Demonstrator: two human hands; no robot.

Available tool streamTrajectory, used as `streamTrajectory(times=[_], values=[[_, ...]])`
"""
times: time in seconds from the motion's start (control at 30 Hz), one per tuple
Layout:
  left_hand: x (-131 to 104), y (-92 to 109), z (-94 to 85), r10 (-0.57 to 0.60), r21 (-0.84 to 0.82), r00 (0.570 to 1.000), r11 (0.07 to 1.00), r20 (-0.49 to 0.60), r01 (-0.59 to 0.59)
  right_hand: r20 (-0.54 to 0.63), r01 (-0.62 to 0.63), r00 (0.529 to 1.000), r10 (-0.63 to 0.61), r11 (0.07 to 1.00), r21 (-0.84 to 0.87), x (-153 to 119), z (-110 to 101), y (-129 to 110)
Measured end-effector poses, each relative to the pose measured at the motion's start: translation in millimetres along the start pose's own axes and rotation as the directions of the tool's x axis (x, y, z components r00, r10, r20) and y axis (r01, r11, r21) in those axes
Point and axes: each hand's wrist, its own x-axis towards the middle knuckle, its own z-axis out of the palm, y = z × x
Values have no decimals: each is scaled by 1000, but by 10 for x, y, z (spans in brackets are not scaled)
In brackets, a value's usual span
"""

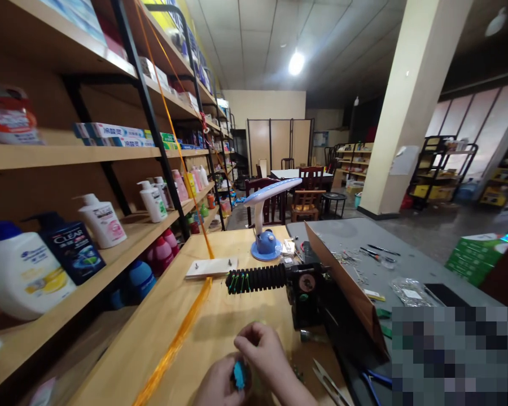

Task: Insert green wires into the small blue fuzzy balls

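Low in the centre of the head view, my left hand (220, 380) is closed around a small bright blue piece (239, 375). My right hand (262, 345) is just above and beside it, thumb and index finger pinched together; anything between those fingertips is too small to make out. Orange threads (178, 344) run along the wooden table (152, 316) to the left of my hands and pass under a white plate (211, 269) with two screws. Beyond my hands, a black ribbed roller (258, 279) with green thread wound on its end projects from a black device (307, 287).
A blue and white lamp (266, 245) stands behind the roller. Tweezers (330, 383) and blue-handled pliers (375, 383) lie at the right. An upright brown board (347, 287) borders the grey table (364, 237). Shelves (122, 242) of bottles line the left.
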Motion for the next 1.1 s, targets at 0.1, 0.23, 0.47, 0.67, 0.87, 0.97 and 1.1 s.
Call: streamTrajectory(times=[0.1,0.23,0.47,0.67,0.87,0.97,1.1], values=[[-4,63,3,52,29,997,998,57,-53,-25,-36,999,38,998,59,-5,-3,33],[-18,138,-9,86,-39,996,996,-7,-86,-69,-82,993,94,984,158,-74,-86,62],[23,200,237,86,-60,946,992,-311,-110,-155,-79,969,191,839,538,-277,-136,159],[28,166,445,138,20,923,990,-360,-140,-134,-96,956,262,708,699,-402,-142,130],[-17,99,437,92,9,950,996,-298,-94,-213,21,961,176,723,690,-550,-129,268],[-30,78,439,67,16,947,998,-313,-65,-264,68,952,157,729,681,-606,-79,353],[-28,113,395,54,42,959,998,-278,-44,-282,93,951,128,752,652,-616,-59,398]])
